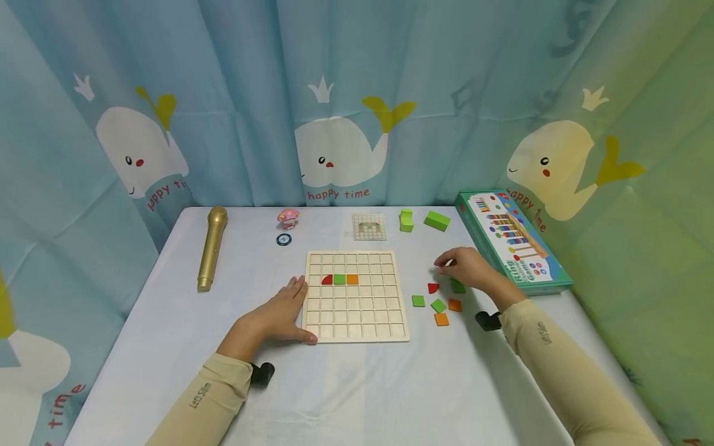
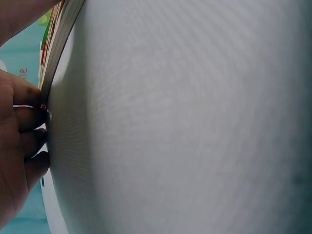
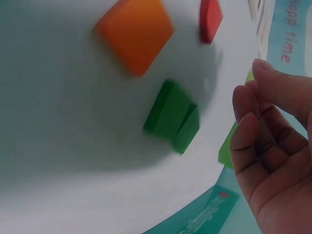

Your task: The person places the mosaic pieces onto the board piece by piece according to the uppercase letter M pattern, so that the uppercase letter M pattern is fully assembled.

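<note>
A pale wooden grid board [image 1: 354, 314] lies flat on the table, with a red quarter-round tile [image 1: 328, 280], a green square tile [image 1: 339, 279] and an orange square tile [image 1: 352, 279] side by side in one row. My left hand [image 1: 281, 313] rests against its left edge, fingers extended and thumb at the front corner. To the right, my right hand [image 1: 467, 267] hovers above loose tiles, its fingers loosely bent. Nothing shows between thumb and fingers in the right wrist view. Below that hand are a red tile [image 3: 210, 20], an orange tile [image 3: 136, 36] and overlapping green tiles [image 3: 169, 109].
Behind the board lie a small pattern card [image 1: 369, 227], green blocks [image 1: 437, 220], a pink figurine [image 1: 289, 218] and a round chip [image 1: 284, 239]. A gold microphone [image 1: 212, 248] is at the left. A green game box [image 1: 513, 241] lies at the right edge, by the curtain.
</note>
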Motion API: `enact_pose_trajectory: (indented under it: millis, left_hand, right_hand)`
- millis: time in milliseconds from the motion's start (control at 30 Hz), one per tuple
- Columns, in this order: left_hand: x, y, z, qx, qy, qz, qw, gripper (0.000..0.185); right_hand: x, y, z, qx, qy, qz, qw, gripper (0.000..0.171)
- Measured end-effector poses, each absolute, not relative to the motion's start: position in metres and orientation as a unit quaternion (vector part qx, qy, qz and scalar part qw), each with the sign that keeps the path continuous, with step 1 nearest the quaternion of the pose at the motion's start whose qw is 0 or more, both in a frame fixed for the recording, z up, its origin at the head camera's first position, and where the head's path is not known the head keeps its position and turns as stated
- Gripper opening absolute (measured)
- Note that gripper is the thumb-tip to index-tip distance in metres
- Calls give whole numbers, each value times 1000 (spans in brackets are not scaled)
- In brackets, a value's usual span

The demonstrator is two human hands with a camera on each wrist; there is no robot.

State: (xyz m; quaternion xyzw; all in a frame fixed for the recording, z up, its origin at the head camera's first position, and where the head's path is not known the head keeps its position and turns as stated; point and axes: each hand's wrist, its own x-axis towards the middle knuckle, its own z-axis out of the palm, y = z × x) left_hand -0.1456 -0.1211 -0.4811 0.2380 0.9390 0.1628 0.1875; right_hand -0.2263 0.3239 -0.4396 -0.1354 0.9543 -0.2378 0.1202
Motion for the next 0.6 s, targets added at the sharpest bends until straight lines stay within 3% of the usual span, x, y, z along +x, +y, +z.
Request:
enact_pose_trajectory:
  millis: [600]
  left_hand:
    - [-147, -123, -483, 241, 938, 165, 189, 126]
  right_hand:
    - [-216, 353, -446, -121, 957, -243, 100, 22]
